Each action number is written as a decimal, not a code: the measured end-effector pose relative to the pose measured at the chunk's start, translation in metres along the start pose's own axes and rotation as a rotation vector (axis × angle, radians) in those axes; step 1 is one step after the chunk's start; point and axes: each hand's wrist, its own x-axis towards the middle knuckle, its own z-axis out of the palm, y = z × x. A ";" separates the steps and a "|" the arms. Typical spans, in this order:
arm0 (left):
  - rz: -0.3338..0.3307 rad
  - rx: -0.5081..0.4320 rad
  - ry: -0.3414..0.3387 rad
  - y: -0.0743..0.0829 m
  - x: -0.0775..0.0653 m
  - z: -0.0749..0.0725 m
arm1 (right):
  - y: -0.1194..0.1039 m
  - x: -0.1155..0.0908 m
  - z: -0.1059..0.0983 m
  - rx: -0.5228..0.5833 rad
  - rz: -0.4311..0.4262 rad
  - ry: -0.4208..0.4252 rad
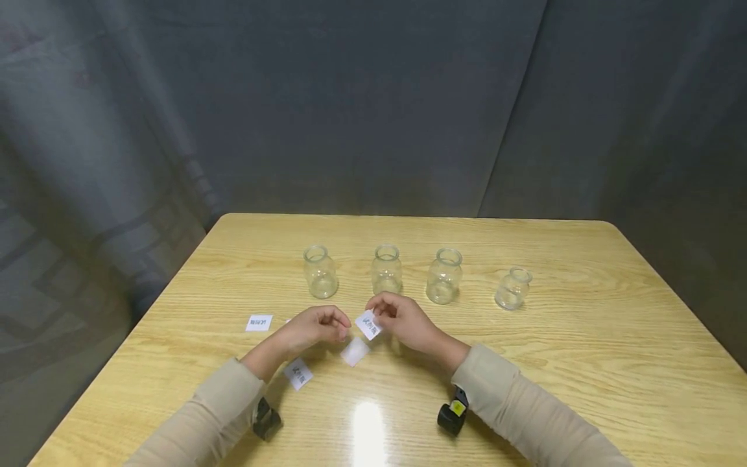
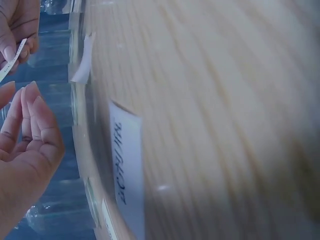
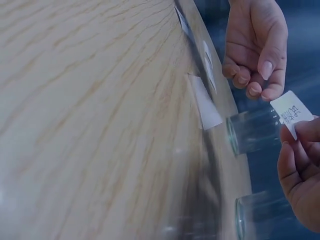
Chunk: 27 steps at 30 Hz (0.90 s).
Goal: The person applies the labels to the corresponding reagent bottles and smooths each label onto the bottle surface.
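Observation:
My right hand [image 1: 406,322] pinches a small white paper label [image 1: 368,324] with handwriting between thumb and fingertips. Just left of it, my left hand [image 1: 318,326] hovers with loosely bent fingers and nothing between them, as the right wrist view also shows. Below the two hands, a blank-faced white label [image 1: 355,351] lies on the table. Another written label [image 1: 299,373] rests under my left wrist, and one more label [image 1: 259,323] lies farther left. A further label is mostly hidden behind my left hand.
Three larger glass jars, the left jar [image 1: 321,272], middle jar [image 1: 386,269] and right jar [image 1: 444,275], stand uncapped in a row beyond my hands. A smaller glass jar [image 1: 513,289] stands to their right. Dark curtains [image 1: 373,110] hang behind the wooden table [image 1: 583,363].

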 end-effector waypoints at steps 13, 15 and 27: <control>0.031 -0.005 0.007 0.000 0.003 0.003 | -0.003 0.006 0.001 -0.050 -0.008 0.015; 0.047 -0.017 0.001 0.001 0.004 0.004 | -0.002 0.007 0.002 -0.051 -0.004 0.020; 0.090 -0.085 0.020 0.002 0.007 0.006 | -0.032 0.002 0.006 -0.029 -0.018 0.002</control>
